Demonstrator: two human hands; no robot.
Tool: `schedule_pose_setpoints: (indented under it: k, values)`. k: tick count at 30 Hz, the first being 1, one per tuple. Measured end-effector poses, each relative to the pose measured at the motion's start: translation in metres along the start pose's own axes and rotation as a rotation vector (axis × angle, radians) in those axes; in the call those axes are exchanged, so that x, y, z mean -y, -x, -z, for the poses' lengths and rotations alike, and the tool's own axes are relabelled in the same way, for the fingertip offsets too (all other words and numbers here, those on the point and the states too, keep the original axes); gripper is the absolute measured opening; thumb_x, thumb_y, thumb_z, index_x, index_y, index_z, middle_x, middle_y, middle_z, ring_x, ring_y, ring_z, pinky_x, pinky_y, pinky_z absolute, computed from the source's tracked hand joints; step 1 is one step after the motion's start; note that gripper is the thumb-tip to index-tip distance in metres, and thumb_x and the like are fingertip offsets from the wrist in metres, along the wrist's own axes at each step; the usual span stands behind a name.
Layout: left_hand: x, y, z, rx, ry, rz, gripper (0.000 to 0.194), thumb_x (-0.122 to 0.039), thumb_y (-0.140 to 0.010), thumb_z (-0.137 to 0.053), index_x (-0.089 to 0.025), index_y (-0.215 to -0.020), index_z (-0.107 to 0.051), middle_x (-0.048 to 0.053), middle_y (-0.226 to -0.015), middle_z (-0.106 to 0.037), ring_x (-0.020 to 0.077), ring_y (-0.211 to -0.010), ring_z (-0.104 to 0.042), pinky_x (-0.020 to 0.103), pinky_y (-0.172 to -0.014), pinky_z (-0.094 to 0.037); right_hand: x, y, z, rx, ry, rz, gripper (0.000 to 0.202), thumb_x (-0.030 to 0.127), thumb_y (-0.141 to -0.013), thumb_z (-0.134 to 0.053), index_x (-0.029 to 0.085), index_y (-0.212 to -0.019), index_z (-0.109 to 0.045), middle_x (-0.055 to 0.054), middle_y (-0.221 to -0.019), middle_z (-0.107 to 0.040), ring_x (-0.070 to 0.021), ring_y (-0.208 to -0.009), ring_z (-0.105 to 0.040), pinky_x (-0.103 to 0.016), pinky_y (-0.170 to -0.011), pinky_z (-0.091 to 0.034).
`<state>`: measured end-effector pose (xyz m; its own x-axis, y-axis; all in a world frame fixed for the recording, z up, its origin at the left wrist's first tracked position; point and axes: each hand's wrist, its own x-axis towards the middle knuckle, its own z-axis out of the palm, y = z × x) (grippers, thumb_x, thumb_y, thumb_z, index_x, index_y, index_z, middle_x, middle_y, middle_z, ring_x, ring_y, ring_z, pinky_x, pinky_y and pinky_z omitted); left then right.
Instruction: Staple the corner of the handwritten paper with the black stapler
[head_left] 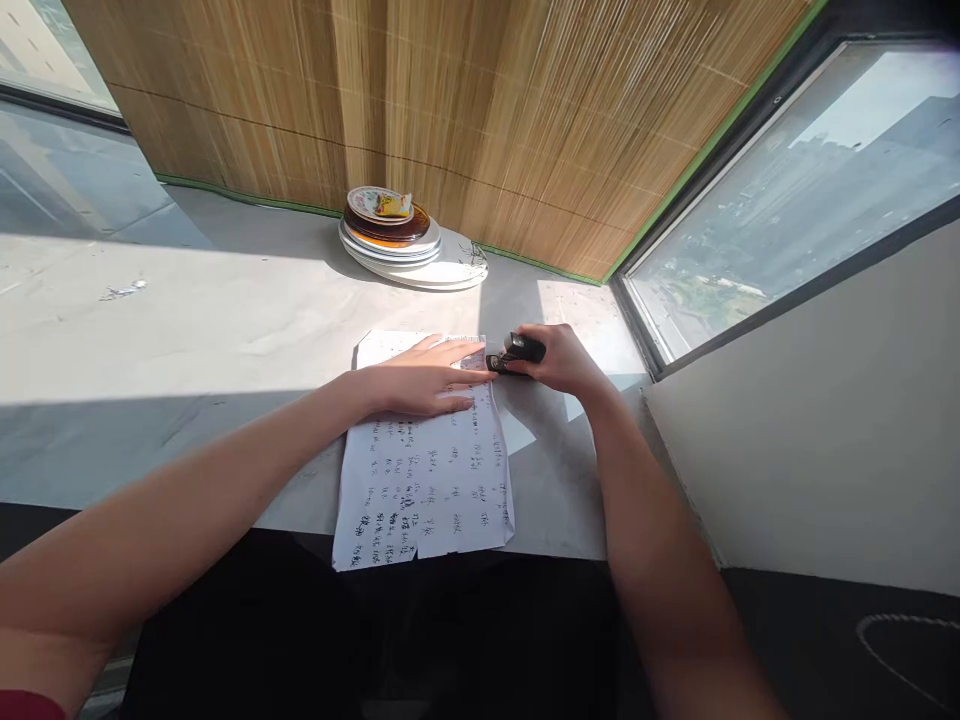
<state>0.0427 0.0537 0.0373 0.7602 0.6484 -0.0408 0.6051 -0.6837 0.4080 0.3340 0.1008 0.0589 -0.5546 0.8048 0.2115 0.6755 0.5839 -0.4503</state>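
Note:
White sheets of paper with handwriting lie on the grey-white tabletop, their near edge by the table's front edge. My left hand rests flat on the upper part of the sheets, fingers spread and pointing right. A black stapler is in my right hand, with my fingers wrapped around it. Its front end is right beside the upper right edge of the paper; whether the paper sits between its jaws is too small to tell.
Behind the paper stands a stack of plates with a small yellow packet on top. A bamboo blind hangs behind them. At the right are a window and a white wall. A small scrap lies at left.

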Motion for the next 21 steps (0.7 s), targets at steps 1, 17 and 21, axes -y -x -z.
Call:
schedule_pose_setpoints:
  k: [1,17,21]
  values:
    - [-0.001,0.0,0.0,0.014,-0.017,0.001,0.064,-0.063,-0.108,-0.05,-0.049,-0.17,-0.043,-0.004,-0.186,-0.021,0.0359,-0.172,-0.015,0.065,-0.137,-0.014,0.0,0.0,0.0,0.003,0.023,-0.001,0.02,0.035,-0.086,-0.083,0.025,-0.087,-0.067,-0.002,-0.085,-0.072,-0.0218,-0.079,-0.063,-0.037,-0.075,-0.043]
    - [-0.006,0.0,-0.001,0.001,-0.043,-0.067,0.063,-0.055,-0.108,-0.051,-0.041,-0.17,-0.045,0.003,-0.182,-0.036,0.0327,-0.171,-0.02,0.063,-0.137,-0.01,0.016,0.007,0.013,0.133,0.197,0.027,0.009,0.025,-0.091,-0.072,0.025,-0.097,-0.064,-0.005,-0.093,-0.072,-0.0236,-0.083,-0.061,-0.036,-0.072,-0.04]
    - [-0.008,0.0,-0.001,0.007,-0.037,-0.1,0.063,-0.053,-0.109,-0.051,-0.044,-0.171,-0.043,0.002,-0.182,-0.034,0.0341,-0.171,-0.021,0.067,-0.137,-0.008,0.019,0.008,0.017,0.165,0.206,0.043,0.01,0.022,-0.09,-0.072,0.025,-0.095,-0.064,-0.004,-0.094,-0.073,-0.0243,-0.086,-0.063,-0.036,-0.073,-0.04]
